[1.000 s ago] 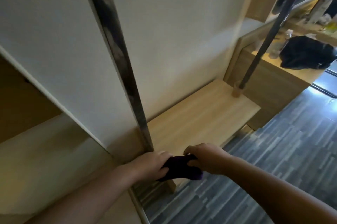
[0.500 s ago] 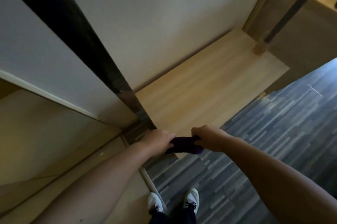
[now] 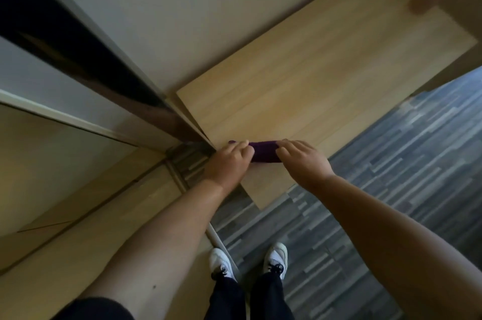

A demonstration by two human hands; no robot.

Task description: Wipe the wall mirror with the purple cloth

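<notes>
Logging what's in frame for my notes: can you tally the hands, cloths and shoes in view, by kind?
Hands: 2, left hand and right hand, both holding the cloth
Purple cloth: 1
White shoes: 2, left shoe and right shoe
Total: 5

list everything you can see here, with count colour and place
purple cloth: 1, purple, bunched between both hands above the wooden platform
wooden platform: 1, light wood, low against the wall, centre right
wall mirror: 1, dark-framed, left
wall: 1, off-white, top centre
floor: 1, grey plank pattern, right and bottom
shoes: 2, white, bottom centre
left hand: 1, gripping the cloth's left end
right hand: 1, gripping its right end
</notes>
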